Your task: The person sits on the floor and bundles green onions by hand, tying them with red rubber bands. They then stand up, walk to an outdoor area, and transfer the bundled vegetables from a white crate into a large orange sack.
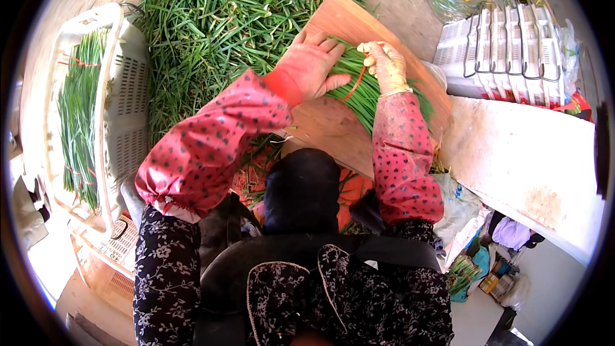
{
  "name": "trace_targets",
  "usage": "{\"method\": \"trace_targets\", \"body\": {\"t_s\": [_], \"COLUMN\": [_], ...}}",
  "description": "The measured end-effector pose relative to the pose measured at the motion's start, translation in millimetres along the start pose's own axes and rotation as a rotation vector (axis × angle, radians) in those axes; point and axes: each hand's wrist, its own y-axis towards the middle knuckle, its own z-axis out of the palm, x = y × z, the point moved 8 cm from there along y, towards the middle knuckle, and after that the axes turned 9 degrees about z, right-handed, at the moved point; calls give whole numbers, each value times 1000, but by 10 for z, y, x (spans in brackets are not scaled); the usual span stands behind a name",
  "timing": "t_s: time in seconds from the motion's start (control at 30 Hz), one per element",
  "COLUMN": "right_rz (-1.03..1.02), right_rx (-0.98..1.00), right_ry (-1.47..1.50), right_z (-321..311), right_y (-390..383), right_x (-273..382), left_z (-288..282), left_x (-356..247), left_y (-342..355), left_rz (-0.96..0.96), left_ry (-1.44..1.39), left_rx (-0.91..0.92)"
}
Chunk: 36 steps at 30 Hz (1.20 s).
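On top of the wooden board [346,16], got a fat bundle of long green stalks [362,99] lying slantwise, with a thin red band [356,85] running across it. Seeing the left hand [316,67] laid over the bundle's left part above the board, fingers loosely spread and thumb stuck out across the stalks. Also over the board, got the right hand [388,67] at the bundle's right side, fingers curled in and pinching the upper end of the red band. Can't tell from this angle whether twisted or knotted. Noticing pink-red sleeves [214,128] with dark spots on both arms, reaching over from the board's near side. Left of the board, got a huge heap of loose green stalks [211,38]. Farther left of the board, past the heap, spotting a white plastic crate [122,90] with more banded bundles [80,115] inside. Just right of the board, got a white tabletop [519,154], plus white slotted crates [493,51] with dark wire-like handles. At the board's near edge, can see an orange-red surface [350,192] and a dark rounded thing [301,186], too murky to name.
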Motion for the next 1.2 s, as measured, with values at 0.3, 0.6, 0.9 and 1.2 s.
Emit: {"method": "trace_targets", "body": {"t_s": [0.3,0.6,0.9,1.2], "right_rz": [-102,-213,-328,-41], "right_rx": [-55,-150,-137,-133], "right_ry": [-105,192,289,183], "right_z": [26,-385,-397,-367], "right_y": [-205,-265,-184,182], "right_x": [122,-138,-91,-251], "left_z": [-508,532,-8,1140], "left_x": [-114,-331,-918,-498], "left_y": [326,257,278,-925], "left_rz": [-70,-41,98,-818], "left_ry": [32,136,97,-1303], "left_rx": [-64,192,-111,-77]}}
